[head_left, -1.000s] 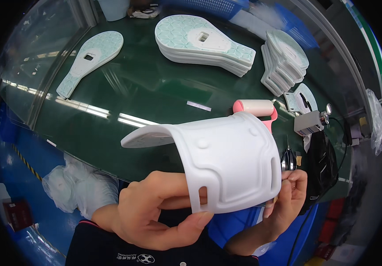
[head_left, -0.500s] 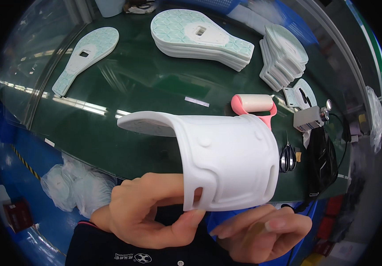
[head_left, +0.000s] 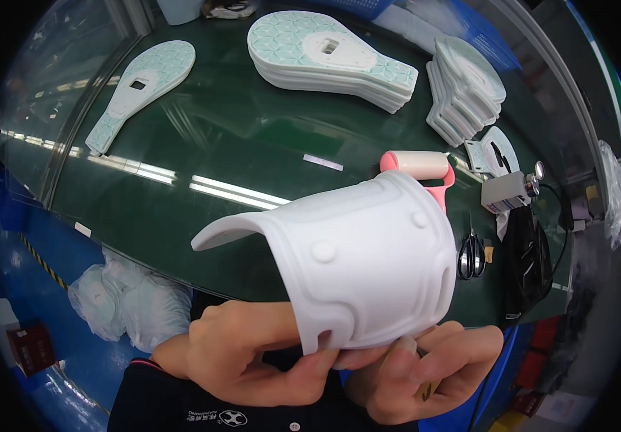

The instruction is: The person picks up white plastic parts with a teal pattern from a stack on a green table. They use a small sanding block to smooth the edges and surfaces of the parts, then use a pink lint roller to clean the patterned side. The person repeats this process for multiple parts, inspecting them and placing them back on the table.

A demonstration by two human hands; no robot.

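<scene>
I hold a white curved moulded shell [head_left: 368,259] with raised studs and ridges in front of my chest, above the near edge of the dark green table [head_left: 202,144]. My left hand [head_left: 253,356] grips its lower left edge, thumb lying under the rim. My right hand [head_left: 433,367] is curled just below the shell's lower right edge, closed around a small tan-handled tool [head_left: 408,351] whose working end is hidden behind the shell.
A pink-handled lint roller [head_left: 417,165] lies just beyond the shell. Paddle-shaped pale green pads sit in a stack [head_left: 332,54], singly [head_left: 141,83] and in a right-hand pile [head_left: 465,90]. Scissors [head_left: 469,255], a grey box device [head_left: 506,193] and a black bag [head_left: 530,259] are at right. Plastic bags [head_left: 127,306] lie below.
My right hand let go of the shell's right edge, dropped below it, and has now curled up under the lower rim. The shell tilted, showing more of its outer face.
</scene>
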